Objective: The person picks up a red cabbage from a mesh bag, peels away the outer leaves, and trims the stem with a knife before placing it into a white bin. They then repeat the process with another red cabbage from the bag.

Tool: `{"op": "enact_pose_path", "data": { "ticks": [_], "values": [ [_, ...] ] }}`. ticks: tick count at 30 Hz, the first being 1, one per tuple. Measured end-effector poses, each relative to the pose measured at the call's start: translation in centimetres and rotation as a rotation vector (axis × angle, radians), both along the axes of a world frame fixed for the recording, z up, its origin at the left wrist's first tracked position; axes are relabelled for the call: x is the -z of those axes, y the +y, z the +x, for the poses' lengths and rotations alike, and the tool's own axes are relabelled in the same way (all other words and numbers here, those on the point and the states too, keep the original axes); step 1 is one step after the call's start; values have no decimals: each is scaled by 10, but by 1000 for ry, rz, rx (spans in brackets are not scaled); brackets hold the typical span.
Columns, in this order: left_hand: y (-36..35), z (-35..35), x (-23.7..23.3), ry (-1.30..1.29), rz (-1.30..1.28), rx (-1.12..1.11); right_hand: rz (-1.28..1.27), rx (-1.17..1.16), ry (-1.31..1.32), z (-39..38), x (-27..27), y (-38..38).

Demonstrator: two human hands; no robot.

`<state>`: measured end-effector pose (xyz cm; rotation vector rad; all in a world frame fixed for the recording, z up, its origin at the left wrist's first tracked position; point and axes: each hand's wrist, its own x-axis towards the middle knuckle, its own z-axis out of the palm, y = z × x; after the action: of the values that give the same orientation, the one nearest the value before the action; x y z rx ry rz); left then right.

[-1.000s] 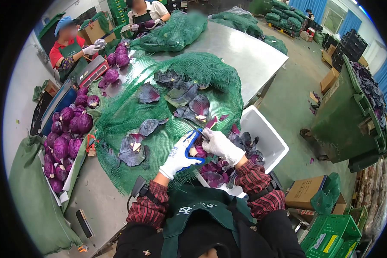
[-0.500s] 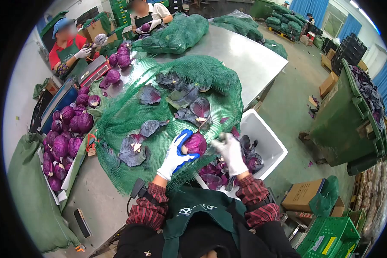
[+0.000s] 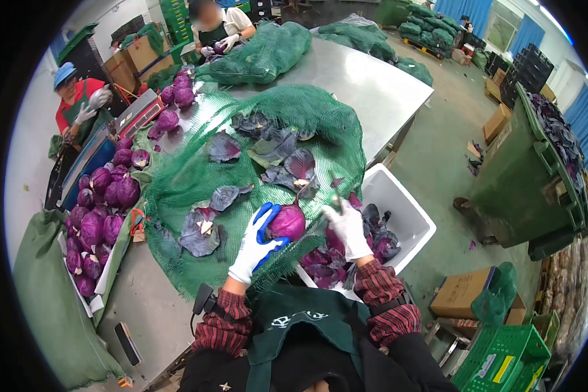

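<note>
My left hand (image 3: 253,249), in a white glove with blue palm, grips a round red cabbage (image 3: 289,222) from its left side. To the right, my right hand (image 3: 347,230) in a white glove is closed on what looks like a small knife (image 3: 336,193), its thin blade pointing up. A purple leaf (image 3: 334,240) shows just below these fingers. Both hands are over the near edge of a green mesh sack (image 3: 268,189) spread on the table. Loose outer leaves (image 3: 300,163) lie on the mesh.
A white bin (image 3: 411,225) with leaf scraps stands at right. Trimmed red cabbages (image 3: 93,228) are heaped at left. The metal table (image 3: 379,85) carries filled mesh sacks (image 3: 264,55). Two co-workers stand at the far left side. A large green bin (image 3: 516,170) stands right.
My left hand has moved slightly left with the cabbage, which has turned so its smooth side shows. My right hand has shifted a little left. The co-worker in red has moved left.
</note>
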<state>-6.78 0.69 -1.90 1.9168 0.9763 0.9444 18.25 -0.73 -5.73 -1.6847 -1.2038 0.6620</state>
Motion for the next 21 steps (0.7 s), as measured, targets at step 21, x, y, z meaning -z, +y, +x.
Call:
{"op": "enact_pose_path", "data": {
  "ticks": [21],
  "values": [
    [-3, -30, -11, -1544, -933, 154, 52, 170, -250, -1, -27, 5]
  ]
}}
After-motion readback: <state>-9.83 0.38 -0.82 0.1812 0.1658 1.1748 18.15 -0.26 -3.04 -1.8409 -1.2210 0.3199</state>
